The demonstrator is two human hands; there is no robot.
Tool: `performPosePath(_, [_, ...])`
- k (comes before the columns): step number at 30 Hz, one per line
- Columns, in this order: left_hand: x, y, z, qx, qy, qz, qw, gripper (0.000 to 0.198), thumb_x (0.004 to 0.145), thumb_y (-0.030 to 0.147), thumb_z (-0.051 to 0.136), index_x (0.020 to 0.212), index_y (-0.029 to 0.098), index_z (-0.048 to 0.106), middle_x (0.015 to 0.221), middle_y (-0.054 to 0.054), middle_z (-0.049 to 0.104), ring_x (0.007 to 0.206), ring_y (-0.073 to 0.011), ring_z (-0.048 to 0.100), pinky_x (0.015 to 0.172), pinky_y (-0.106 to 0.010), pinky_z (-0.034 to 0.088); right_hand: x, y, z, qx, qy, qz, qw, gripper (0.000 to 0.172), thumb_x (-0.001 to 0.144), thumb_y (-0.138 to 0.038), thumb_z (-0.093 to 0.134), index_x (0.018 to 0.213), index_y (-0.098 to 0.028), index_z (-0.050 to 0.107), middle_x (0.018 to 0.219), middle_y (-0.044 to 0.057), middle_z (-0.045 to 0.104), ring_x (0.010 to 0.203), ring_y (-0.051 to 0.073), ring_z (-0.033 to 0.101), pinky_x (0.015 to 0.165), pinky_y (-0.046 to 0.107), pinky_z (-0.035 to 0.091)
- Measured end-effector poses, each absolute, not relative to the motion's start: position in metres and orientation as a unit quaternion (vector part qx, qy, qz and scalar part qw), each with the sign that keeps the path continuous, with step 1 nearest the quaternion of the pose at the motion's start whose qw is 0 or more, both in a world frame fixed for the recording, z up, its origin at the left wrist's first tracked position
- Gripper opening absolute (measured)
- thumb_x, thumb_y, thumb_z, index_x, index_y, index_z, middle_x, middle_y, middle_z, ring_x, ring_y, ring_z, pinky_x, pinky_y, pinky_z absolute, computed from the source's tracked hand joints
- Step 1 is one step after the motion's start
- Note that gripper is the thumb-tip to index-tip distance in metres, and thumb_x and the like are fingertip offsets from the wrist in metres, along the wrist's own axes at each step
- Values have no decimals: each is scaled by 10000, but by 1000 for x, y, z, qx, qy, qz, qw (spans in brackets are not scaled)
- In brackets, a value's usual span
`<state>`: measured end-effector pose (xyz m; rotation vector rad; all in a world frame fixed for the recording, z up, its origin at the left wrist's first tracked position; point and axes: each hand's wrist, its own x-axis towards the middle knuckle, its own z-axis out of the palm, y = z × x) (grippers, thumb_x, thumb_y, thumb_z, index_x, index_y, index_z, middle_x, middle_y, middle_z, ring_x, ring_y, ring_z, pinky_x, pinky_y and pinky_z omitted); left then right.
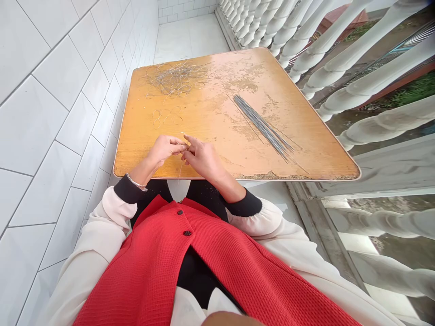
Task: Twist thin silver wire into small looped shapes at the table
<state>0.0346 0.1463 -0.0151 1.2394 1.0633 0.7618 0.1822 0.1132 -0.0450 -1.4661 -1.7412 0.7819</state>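
Observation:
My left hand (165, 149) and my right hand (203, 157) meet over the near left part of the table, fingertips pinched close together. Between them they hold a thin wire (180, 171); one end hangs down past the table edge, and a curved bit shows above the fingers. Just beyond my hands lie several small wire rings (168, 117). Farther back on the left is a tangled heap of loose, curled wire (178, 78). To the right, a bundle of straight grey wires (261, 127) lies slantwise, with a few strays beside it.
The wooden table (217, 108) has a worn, peeling surface and a chipped near edge. A white tiled wall (61, 113) runs close along the left. White balusters (326, 68) line the right side, with ground and plants outside. Pale floor (190, 40) shows beyond the table.

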Motion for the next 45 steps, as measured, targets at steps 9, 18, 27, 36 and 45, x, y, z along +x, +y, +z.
performPosePath(9, [28, 151, -17, 475, 455, 387, 646, 120, 767, 129, 763, 668, 139, 695, 621, 24, 615, 572, -47, 509, 668, -252, 415, 192, 101, -52, -535, -686, 249, 426, 408, 952, -286, 509, 1311, -158, 656, 780, 45, 733, 619, 162, 666, 699, 335, 575])
performPosePath(18, [31, 147, -18, 399, 448, 404, 691, 111, 780, 142, 762, 717, 115, 675, 693, 19, 644, 654, -44, 560, 741, -218, 448, 196, 107, -82, -413, -774, -87, 471, 307, 961, -139, 541, 1206, -240, 696, 977, 78, 690, 824, 157, 671, 696, 297, 586])
performPosePath(27, [33, 139, -11, 412, 425, 418, 689, 111, 810, 110, 724, 712, 106, 673, 695, 23, 651, 668, -44, 601, 736, -220, 461, 202, 107, -82, -384, -790, -45, 475, 309, 989, -216, 549, 1262, -279, 682, 1203, 116, 704, 901, 186, 690, 790, 375, 621])
performPosePath(36, [29, 140, -10, 446, 432, 397, 676, 110, 873, 160, 687, 780, 116, 647, 732, 2, 706, 684, -57, 650, 754, -225, 492, 202, 103, -71, -427, -749, 13, 506, 293, 997, -205, 488, 1126, -239, 749, 1074, 101, 748, 914, 192, 713, 793, 361, 611])
performPosePath(45, [33, 133, -6, 496, 415, 362, 672, 113, 893, 141, 659, 784, 124, 633, 701, 15, 713, 640, -47, 648, 682, -192, 477, 200, 112, -41, -469, -526, 485, 518, 386, 764, -565, 789, 791, -181, 762, 710, 15, 695, 604, 95, 581, 552, 223, 500])
